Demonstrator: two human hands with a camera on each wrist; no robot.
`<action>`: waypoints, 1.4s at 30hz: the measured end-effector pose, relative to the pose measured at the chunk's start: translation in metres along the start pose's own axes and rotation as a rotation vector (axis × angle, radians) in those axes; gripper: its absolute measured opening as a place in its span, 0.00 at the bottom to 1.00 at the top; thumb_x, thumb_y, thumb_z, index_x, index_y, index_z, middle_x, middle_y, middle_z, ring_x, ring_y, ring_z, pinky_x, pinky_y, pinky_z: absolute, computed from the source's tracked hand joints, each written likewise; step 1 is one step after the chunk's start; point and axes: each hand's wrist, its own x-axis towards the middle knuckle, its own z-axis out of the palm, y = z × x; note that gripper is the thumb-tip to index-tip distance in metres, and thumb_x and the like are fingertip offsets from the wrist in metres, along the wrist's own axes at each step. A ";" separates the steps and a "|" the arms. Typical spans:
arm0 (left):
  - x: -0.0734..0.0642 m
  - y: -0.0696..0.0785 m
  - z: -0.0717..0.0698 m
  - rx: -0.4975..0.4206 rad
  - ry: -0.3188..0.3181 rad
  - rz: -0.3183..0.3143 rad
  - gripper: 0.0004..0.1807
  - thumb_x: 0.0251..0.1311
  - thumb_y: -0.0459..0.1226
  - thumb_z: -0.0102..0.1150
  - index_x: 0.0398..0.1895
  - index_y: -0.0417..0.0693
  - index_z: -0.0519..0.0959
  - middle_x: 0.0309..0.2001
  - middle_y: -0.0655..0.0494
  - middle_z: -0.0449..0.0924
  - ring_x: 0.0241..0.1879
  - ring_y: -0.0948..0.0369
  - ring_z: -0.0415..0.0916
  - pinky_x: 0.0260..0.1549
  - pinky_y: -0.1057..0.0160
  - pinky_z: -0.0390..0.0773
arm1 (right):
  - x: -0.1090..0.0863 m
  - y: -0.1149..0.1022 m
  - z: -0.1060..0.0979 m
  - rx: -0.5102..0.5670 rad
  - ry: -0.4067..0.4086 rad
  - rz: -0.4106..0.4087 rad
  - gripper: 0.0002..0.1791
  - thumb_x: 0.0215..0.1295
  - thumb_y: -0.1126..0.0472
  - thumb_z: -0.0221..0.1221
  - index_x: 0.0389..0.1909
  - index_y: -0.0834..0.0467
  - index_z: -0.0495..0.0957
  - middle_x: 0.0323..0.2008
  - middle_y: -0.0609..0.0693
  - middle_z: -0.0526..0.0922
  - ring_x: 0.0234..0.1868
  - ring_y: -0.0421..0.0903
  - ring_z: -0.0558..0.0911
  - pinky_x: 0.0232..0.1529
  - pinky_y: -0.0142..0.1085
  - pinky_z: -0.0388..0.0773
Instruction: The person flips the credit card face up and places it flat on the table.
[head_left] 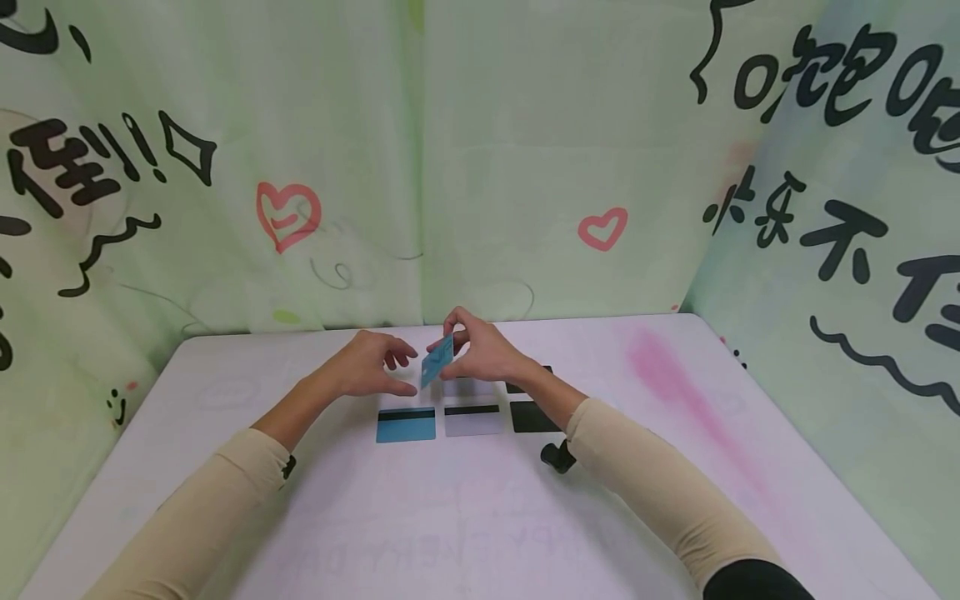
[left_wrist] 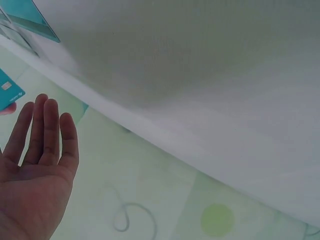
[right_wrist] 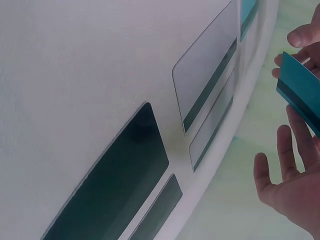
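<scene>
A blue bank card is held up tilted above the table, pinched between the thumb and fingers of my right hand. The left wrist view catches its chip side; the dark stripe on its back shows in the right wrist view. Just left of the card is my left hand, fingers loosely extended, holding nothing. Below the hands lie a second blue card, a pale lilac card and a black card in a row. Behind them, another lilac card and another black card are partly hidden in the head view.
The white table has a pink smear on its right side. Green printed curtains with hearts and lettering hang behind and at both sides. A small black object shows beside the right cuff.
</scene>
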 end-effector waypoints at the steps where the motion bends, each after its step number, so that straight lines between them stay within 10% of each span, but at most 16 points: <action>1: 0.000 0.000 0.000 -0.001 -0.001 -0.003 0.33 0.51 0.48 0.81 0.59 0.42 0.84 0.45 0.49 0.88 0.46 0.53 0.83 0.44 0.57 0.83 | 0.000 0.000 0.000 0.009 0.000 0.003 0.28 0.57 0.64 0.72 0.52 0.54 0.66 0.57 0.48 0.88 0.48 0.49 0.81 0.47 0.43 0.71; 18: 0.000 0.004 0.000 -0.012 0.009 0.013 0.28 0.51 0.50 0.81 0.52 0.45 0.87 0.43 0.54 0.88 0.44 0.56 0.82 0.43 0.59 0.83 | -0.003 0.003 0.002 0.127 -0.003 0.000 0.27 0.58 0.66 0.72 0.51 0.54 0.66 0.57 0.50 0.88 0.55 0.50 0.84 0.49 0.42 0.70; 42: -0.005 -0.001 -0.008 -0.015 0.020 -0.020 0.28 0.52 0.48 0.80 0.53 0.44 0.86 0.45 0.52 0.87 0.46 0.54 0.81 0.46 0.57 0.83 | -0.005 0.009 0.003 -0.217 0.039 0.055 0.29 0.51 0.55 0.79 0.50 0.56 0.76 0.46 0.50 0.85 0.55 0.55 0.81 0.53 0.42 0.74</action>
